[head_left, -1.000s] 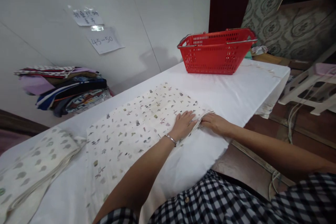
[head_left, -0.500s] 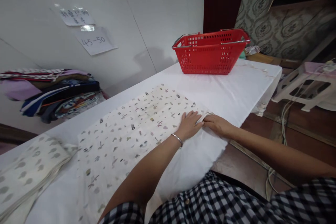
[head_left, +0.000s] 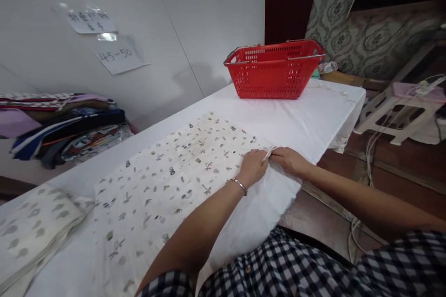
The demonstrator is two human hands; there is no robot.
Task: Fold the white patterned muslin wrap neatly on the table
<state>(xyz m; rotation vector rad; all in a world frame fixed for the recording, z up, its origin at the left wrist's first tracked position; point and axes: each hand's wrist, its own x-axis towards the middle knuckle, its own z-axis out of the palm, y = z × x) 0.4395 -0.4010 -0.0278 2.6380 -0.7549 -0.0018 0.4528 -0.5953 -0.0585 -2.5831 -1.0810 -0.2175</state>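
A white cloth [head_left: 174,171] printed with small plants and figures lies spread over the white-covered table. At its right corner, my left hand [head_left: 253,166] has its fingers curled in on the bunched edge of the cloth. My right hand [head_left: 288,160] meets it from the other side, pinching the same edge. A small gathered fold shows between the two hands. The fingertips are partly hidden in the fabric. A silver bracelet [head_left: 240,185] circles my left wrist.
A red shopping basket [head_left: 266,79] stands at the table's far end. A folded grey-patterned cloth [head_left: 35,222] lies at the left. Folded garments [head_left: 76,125] are stacked beyond the table by the wall. A plastic stool [head_left: 400,106] and cables [head_left: 371,162] are on the right.
My left hand's fingers, flatter on the cloth before, are now curled in around its edge. My right hand stays at the corner. The view has shifted slightly to the right.
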